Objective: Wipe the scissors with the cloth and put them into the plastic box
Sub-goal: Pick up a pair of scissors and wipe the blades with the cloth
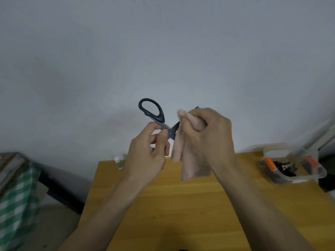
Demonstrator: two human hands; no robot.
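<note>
The person holds both hands raised above the far part of the wooden tabletop [181, 205], working in the air in front of the pale wall rather than on the surface. The left hand [146, 153] pinches the black scissors [154, 115] close to the pivot, thumb and curled fingers clamped on the shank, so that the one visible handle loop stands up and to the left and the blades point to the right; holding them at that spot seems meant to keep the tool steady while leaving the blades free. The right hand [208, 134] is clenched round the pink cloth [188, 158], which is bunched over the blades, with its loose end hanging down toward the table. Only a short stretch of blade near the pivot and a dark tip beyond the knuckles show, so I judge the wiping to be under way along the blade. The clear plastic box [291, 165] waits near the far right corner of the tabletop, well apart from the hands, open on top and already holding dark small items and something orange; the scissors are not yet in it. A small glue stick [118, 163] lies at the far left edge. A green checked cloth [18, 196] hangs off to the left, beyond the table.
</note>
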